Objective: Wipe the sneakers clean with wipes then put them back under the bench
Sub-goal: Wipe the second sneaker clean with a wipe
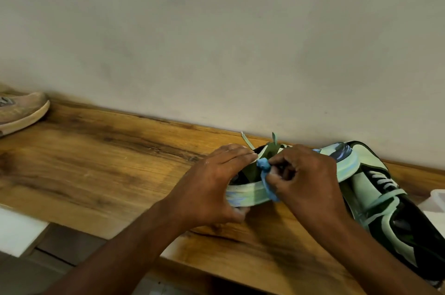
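A mint-green and black sneaker [250,194] sits on the wooden bench [101,150], mostly hidden by both hands. My left hand [212,184] grips its heel and collar, thumb under the sole edge. My right hand [308,179] pinches a crumpled blue wipe [267,180] against the sneaker's opening and side. A second sneaker of the same colours [375,188] lies on its side to the right, partly behind my right forearm.
A pinkish-tan running shoe [21,111] rests on the bench at the far left. A white container edge [437,200] shows at the right border. The wall runs right behind the bench; a white block [19,232] stands below its front edge.
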Motion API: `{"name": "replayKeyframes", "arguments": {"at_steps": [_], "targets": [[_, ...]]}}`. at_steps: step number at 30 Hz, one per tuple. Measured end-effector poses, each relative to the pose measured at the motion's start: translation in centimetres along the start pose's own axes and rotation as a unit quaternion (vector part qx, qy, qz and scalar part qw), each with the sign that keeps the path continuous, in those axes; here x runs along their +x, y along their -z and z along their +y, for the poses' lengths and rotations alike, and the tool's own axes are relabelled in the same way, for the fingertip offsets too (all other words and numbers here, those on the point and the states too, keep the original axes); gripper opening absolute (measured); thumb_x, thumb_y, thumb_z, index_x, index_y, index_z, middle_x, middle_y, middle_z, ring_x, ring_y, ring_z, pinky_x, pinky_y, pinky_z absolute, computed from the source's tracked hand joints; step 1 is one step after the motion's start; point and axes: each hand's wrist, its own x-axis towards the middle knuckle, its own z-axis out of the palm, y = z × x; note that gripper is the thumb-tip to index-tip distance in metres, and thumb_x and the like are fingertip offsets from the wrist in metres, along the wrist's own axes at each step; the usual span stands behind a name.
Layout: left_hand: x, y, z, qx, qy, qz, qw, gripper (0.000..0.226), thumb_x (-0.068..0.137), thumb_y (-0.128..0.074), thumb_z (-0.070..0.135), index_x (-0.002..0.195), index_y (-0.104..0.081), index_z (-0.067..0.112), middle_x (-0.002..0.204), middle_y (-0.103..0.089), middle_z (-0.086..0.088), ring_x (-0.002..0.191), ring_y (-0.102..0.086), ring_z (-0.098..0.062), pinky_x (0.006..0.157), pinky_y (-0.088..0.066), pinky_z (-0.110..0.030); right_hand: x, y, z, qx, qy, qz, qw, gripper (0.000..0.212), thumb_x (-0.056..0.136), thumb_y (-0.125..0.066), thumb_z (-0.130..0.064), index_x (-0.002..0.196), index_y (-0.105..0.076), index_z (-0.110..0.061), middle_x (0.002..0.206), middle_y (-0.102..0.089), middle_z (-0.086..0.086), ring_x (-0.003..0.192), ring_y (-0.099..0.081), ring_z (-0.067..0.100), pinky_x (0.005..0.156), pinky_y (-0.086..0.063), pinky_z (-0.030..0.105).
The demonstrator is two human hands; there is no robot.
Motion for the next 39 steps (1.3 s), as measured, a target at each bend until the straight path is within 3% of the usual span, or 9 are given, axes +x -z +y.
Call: {"name": "replayKeyframes", "arguments": {"at_steps": [6,9,12,16,19,25,30,35,39], "targets": [[-0.4,1.6,-1.2,0.074,-0.015,-0.022,0.997,0.099,0.063,-0.080,0.051,0.152,-0.049,0.021,0.154,-0.051,0.006,0.145,-0.041,-0.010,0.112,-0.045,-0.031,-1.5,0.4,0.3,-0.014,0.052,-0.046,0.997,0.019,0.070,-0.083,-0.003,0.080,-0.074,-0.017,0.076,-0.063,-0.006,0.065,-0.055,0.009,0.057,-0.052,0.036],[-0.5,2.7,-1.9,0.103,-0.014,-0.036,0.994,0.100,0.060,-0.079,0.048,0.152,-0.048,0.024,0.151,-0.050,0.009,0.141,-0.043,-0.009,0.107,-0.047,-0.028,-0.9,2.0,2.1,-0.032,-0.010,-0.004,0.999,0.018,0.072,-0.080,-0.005,0.076,-0.072,-0.021,0.071,-0.061,-0.009,0.063,-0.054,0.006,0.059,-0.048,0.032],[-0.4,2.7,-1.7,0.134,-0.029,-0.038,0.990,0.102,0.061,-0.080,0.046,0.154,-0.044,0.022,0.151,-0.049,0.007,0.140,-0.045,-0.014,0.104,-0.052,-0.036,-0.8,3.5,3.8,-0.030,-0.088,0.030,0.995,0.018,0.071,-0.081,-0.008,0.075,-0.073,-0.024,0.068,-0.062,-0.011,0.061,-0.058,0.004,0.058,-0.049,0.029],[0.0,0.9,-0.2,0.212,-0.077,-0.074,0.971,0.123,0.065,-0.081,0.045,0.166,-0.017,0.019,0.166,-0.030,-0.003,0.154,-0.027,-0.024,0.129,-0.021,-0.047,-2.1,3.1,4.2,-0.029,-0.095,0.017,0.995,0.018,0.069,-0.080,-0.007,0.072,-0.072,-0.023,0.067,-0.062,-0.008,0.059,-0.057,0.007,0.056,-0.049,0.030],[0.4,-1.1,1.0,0.267,-0.111,-0.081,0.954,0.126,0.066,-0.083,0.035,0.167,-0.011,0.014,0.174,-0.013,-0.011,0.161,-0.010,-0.027,0.130,-0.008,-0.049,-3.0,2.2,5.0,-0.033,-0.091,0.003,0.995,0.017,0.070,-0.080,-0.006,0.076,-0.075,-0.021,0.070,-0.063,-0.010,0.062,-0.058,0.007,0.059,-0.051,0.031],[1.4,-3.2,2.4,0.273,-0.114,-0.047,0.954,0.093,0.082,-0.075,0.044,0.159,-0.037,0.010,0.161,-0.044,-0.011,0.151,-0.038,-0.026,0.128,-0.022,-0.049,-4.5,0.7,4.9,-0.013,-0.093,-0.018,0.995,0.016,0.076,-0.080,-0.011,0.088,-0.076,-0.020,0.082,-0.066,-0.007,0.069,-0.061,0.007,0.063,-0.058,0.036],[2.6,-4.0,2.7,0.216,-0.073,-0.001,0.974,0.060,0.092,-0.068,0.039,0.145,-0.058,0.012,0.142,-0.063,-0.008,0.133,-0.058,-0.026,0.119,-0.041,-0.052,-5.2,0.4,4.8,0.054,-0.122,-0.010,0.991,0.027,0.073,-0.088,-0.017,0.095,-0.075,-0.023,0.088,-0.068,-0.011,0.071,-0.066,0.003,0.062,-0.060,0.027],[3.7,-3.9,2.7,0.139,-0.024,0.001,0.990,0.055,0.080,-0.088,0.027,0.131,-0.071,0.015,0.129,-0.072,-0.003,0.120,-0.066,-0.025,0.110,-0.049,-0.055,-5.3,-0.3,3.7,0.046,-0.047,-0.009,0.998,0.027,0.074,-0.085,-0.006,0.095,-0.078,-0.021,0.090,-0.071,-0.008,0.077,-0.064,0.003,0.069,-0.058,0.024],[3.8,-3.2,2.8,0.125,-0.015,0.017,0.992,0.058,0.071,-0.096,0.026,0.125,-0.075,0.017,0.122,-0.076,-0.002,0.115,-0.071,-0.029,0.113,-0.040,-0.051,-3.7,1.0,5.6,0.064,-0.140,0.011,0.988,0.021,0.078,-0.084,-0.009,0.094,-0.082,-0.023,0.085,-0.073,-0.011,0.073,-0.067,0.001,0.069,-0.061,0.027]]}}
